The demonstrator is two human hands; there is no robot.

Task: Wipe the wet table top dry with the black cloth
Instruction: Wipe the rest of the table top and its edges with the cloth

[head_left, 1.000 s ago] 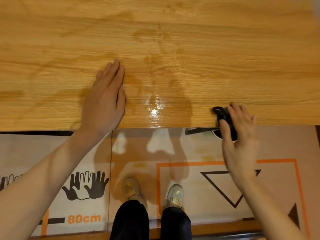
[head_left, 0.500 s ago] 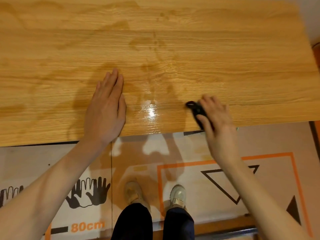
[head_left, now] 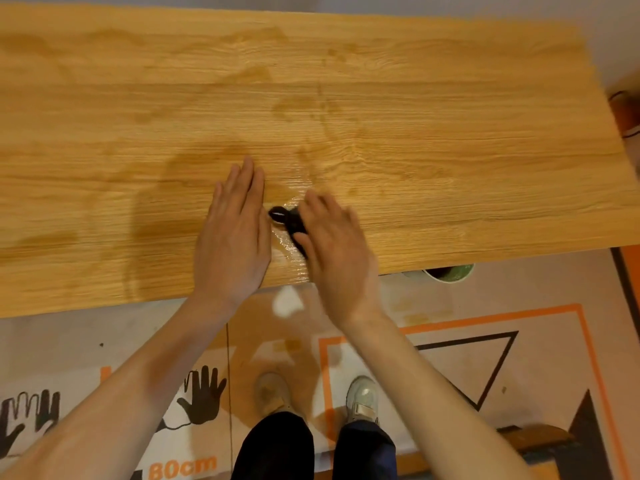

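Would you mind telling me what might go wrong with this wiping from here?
The cloth is bunched small under the right hand, so each stroke likely dries little and may only smear the glossy puddle. That puddle lies near the table's front edge, so water could be pushed onto the floor. The left hand rests flat right beside the cloth and may block the stroke.
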